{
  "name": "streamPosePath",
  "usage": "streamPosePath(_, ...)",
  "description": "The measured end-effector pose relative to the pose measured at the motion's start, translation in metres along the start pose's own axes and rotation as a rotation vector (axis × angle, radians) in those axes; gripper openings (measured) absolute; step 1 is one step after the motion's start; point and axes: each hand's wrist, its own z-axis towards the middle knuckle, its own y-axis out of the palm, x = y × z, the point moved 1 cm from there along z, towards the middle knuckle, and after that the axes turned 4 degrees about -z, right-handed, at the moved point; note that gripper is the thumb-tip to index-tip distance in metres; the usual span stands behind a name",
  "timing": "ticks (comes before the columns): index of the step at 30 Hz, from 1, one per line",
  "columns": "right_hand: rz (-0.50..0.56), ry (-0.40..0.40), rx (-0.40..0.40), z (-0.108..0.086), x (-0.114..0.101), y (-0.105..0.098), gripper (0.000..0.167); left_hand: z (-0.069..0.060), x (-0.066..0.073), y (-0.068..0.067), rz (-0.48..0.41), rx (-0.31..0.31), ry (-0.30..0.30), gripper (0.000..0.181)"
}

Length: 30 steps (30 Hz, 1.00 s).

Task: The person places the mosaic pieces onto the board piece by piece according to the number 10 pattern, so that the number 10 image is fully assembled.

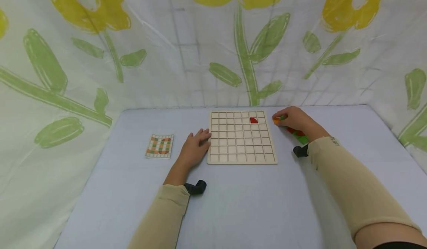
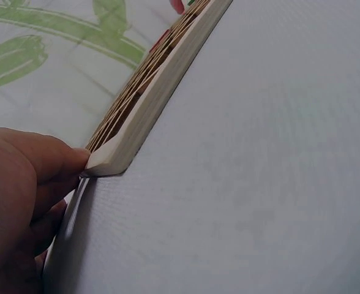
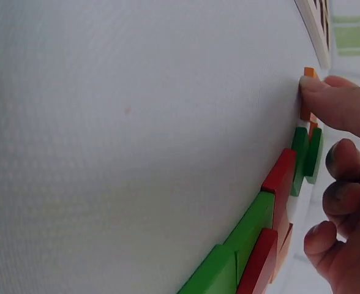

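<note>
Nearest to the person, before the left side of the board (image 1: 241,140), was a black device (image 1: 197,187) on the left wrist. A little farther, the card (image 1: 159,146) with a coloured pattern lay to the left of the board, apart from it. The left hand (image 1: 194,148) was between the card and the board. Its fingers were loosely spread and gripped nothing; it only touched the board at the left edge.

On the right of the board, and apart from it, lay the green blocks (image 3: 300,160) and the red blocks (image 3: 280,179). They made a slanting line, which went away from the board as it came nearer to the person.

The far end of this line was just beside the board, near its far right corner. There the right hand (image 1: 298,122) pinched the orange block (image 3: 306,103) with thumb and forefinger, almost closed on it, while the other fingers were loosely bent. I could not tell if this block was lifted, nor which way its long axis lay. The right hand was much nearer to it; the left hand was across the board. From the orange block, the red piece (image 1: 254,120) was to the left, in the board's second row from the far edge.
</note>
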Motion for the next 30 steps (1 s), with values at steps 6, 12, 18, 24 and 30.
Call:
streamPosePath(6,-0.047,0.001,0.015,0.004,-0.004,0.002,0.045,0.0,0.0,-0.001,0.002,0.007,0.017,0.041)
streamPosePath(12,-0.05,-0.023,0.093,0.008,-0.01,0.006,0.047,-0.002,0.0,-0.001,-0.013,0.005,0.037,0.04)
streamPosePath(18,-0.003,-0.09,0.173,0.015,-0.034,0.015,0.047,-0.001,0.003,0.0,-0.014,0.009,0.03,0.04)
streamPosePath(24,-0.011,-0.191,0.104,0.023,-0.07,0.026,0.042,-0.001,0.002,0.001,-0.02,0.018,0.037,0.04)
streamPosePath(30,-0.067,-0.211,0.038,0.028,-0.085,0.032,0.041,-0.001,0.001,0.001,-0.01,0.022,0.041,0.04)
